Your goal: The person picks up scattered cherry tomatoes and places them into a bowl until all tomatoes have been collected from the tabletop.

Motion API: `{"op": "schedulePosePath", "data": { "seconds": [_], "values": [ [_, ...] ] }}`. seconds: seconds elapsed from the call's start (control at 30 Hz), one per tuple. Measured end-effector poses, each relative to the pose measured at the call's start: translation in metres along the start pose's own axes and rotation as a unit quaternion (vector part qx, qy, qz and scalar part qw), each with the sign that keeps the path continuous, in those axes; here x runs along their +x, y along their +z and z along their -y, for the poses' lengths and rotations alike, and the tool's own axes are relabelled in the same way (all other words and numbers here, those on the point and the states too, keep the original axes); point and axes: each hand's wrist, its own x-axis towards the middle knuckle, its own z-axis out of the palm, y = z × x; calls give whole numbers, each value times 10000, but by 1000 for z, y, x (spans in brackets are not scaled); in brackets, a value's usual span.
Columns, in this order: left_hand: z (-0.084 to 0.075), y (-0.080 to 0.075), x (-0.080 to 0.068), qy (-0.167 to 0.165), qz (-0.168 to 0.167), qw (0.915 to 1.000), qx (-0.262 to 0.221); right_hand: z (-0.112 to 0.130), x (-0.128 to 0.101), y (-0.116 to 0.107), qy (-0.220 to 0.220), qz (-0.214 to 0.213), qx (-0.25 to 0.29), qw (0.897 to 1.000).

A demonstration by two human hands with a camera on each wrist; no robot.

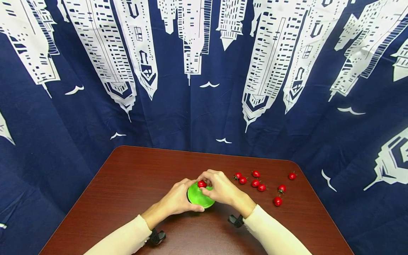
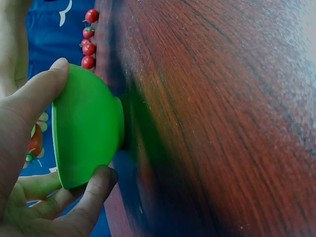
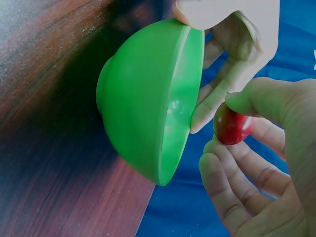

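A green bowl (image 1: pixel 200 198) stands on the dark wooden table (image 1: pixel 127 177) near its middle. My left hand (image 1: pixel 188 196) grips the bowl's rim, thumb on the near side and fingers on the far side. In the left wrist view the thumb and a finger clasp the green bowl (image 2: pixel 86 131) from both sides. My right hand (image 1: pixel 207 181) pinches a red cherry tomato (image 1: pixel 202 183) just above the bowl's mouth. The right wrist view shows that tomato (image 3: pixel 232 126) between thumb and fingers, beside the bowl's rim (image 3: pixel 180 98).
Several loose cherry tomatoes (image 1: pixel 255 183) lie scattered on the table to the right of the bowl, the farthest (image 1: pixel 292 175) near the right edge. A blue curtain (image 1: pixel 204 106) printed with white buildings hangs close behind and around the table.
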Motion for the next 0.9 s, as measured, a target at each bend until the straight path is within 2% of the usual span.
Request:
{"op": "schedulePosePath", "data": {
  "seconds": [0.27, 0.5, 0.7, 0.9],
  "values": [
    [1, 0, -1, 6, 36, 10000, -52, 0, -1, 2, 24, 23, -119, 9999],
    [2, 0, 0, -1, 93, 9999, -62, 1, -4, 1, 240, 100, -483, 9985],
    [0, 0, 0, -40, 92, 9999, -39, 1, -8, -2, 472, 132, -533, 9974],
    [-1, 0, 0, -77, 56, 9999, 36, 1, -11, -5, 476, 48, -553, 9973]
  ]
}}
